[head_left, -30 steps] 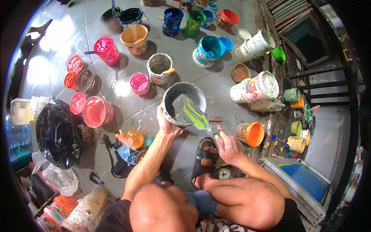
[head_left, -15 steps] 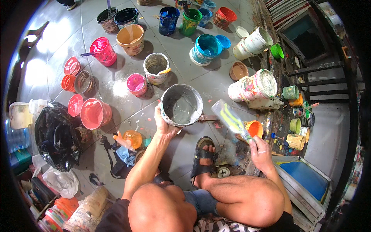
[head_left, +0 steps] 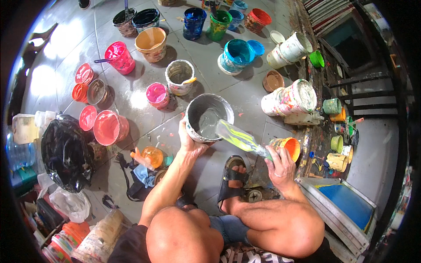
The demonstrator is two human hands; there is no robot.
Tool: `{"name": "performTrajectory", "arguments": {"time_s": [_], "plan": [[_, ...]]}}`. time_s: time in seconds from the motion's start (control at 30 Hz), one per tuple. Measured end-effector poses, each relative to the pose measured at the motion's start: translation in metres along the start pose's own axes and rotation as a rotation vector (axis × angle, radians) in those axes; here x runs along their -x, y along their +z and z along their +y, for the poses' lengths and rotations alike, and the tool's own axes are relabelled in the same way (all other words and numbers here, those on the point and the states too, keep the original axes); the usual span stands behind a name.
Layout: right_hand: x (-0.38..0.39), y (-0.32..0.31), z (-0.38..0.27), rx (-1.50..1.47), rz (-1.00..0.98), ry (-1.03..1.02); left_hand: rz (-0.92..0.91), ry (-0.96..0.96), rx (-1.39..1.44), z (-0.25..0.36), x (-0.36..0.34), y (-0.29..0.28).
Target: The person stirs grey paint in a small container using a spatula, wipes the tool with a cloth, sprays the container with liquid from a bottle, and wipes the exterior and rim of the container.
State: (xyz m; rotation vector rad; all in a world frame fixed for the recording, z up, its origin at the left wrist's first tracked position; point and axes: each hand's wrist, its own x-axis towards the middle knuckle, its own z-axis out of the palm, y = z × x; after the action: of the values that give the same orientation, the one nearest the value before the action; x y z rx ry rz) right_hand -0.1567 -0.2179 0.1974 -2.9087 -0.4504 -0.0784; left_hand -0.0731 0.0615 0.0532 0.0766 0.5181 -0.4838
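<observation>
My left hand (head_left: pixel 191 139) is closed around the near left side of a paint bucket (head_left: pixel 188 127). Grey paint (head_left: pixel 206 119) coats its inside, and the bucket tilts so that its mouth faces me. In my right hand (head_left: pixel 282 168) is a translucent, paddle-shaped paint spatula (head_left: pixel 240 138) streaked with yellow-green. Its broad end overlaps the bucket's right rim; whether it touches the paint I cannot tell. My right fingers grip its narrow greenish end. An orange-lined tub (head_left: pixel 291 147) stands just behind that hand.
Beyond the bucket stand a grey-rimmed pail (head_left: pixel 179 87), a small pink tub (head_left: pixel 157 95) and a turquoise pail (head_left: pixel 233 59). White paint-splashed buckets (head_left: pixel 285 101) lie to the right. Metal-framed screens (head_left: pixel 322 206) rest by my right knee; a black plastic bag (head_left: pixel 66 153) sits left.
My right hand has moved left, bringing the spatula from right of the bucket to over its rim. My left hand keeps hold of the bucket, which has shifted slightly.
</observation>
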Motion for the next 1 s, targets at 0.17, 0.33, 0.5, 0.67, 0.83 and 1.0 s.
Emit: {"name": "performTrajectory", "arguments": {"time_s": [0.17,0.33,0.5,0.67,0.83,1.0], "plan": [[0.033,-0.006,0.032,0.112,0.082,0.196,0.010,-0.041,-0.030,0.001,-0.014,-0.005],[0.051,0.003,0.052,-0.288,0.136,0.436,0.031,-0.104,-0.223,-0.011,-0.047,0.007],[0.050,0.024,0.042,-0.753,0.082,0.644,0.031,-0.101,-0.467,-0.016,-0.101,0.006],[0.051,0.029,0.032,-1.028,0.083,0.769,0.386,0.299,-1.154,-0.007,-0.182,-0.042],[0.058,0.028,0.037,-1.097,0.141,0.815,0.487,0.527,-1.235,-0.046,-0.132,-0.016],[0.011,0.026,-0.001,-1.084,0.021,0.596,0.266,0.315,-1.273,-0.047,-0.002,-0.024]]}}
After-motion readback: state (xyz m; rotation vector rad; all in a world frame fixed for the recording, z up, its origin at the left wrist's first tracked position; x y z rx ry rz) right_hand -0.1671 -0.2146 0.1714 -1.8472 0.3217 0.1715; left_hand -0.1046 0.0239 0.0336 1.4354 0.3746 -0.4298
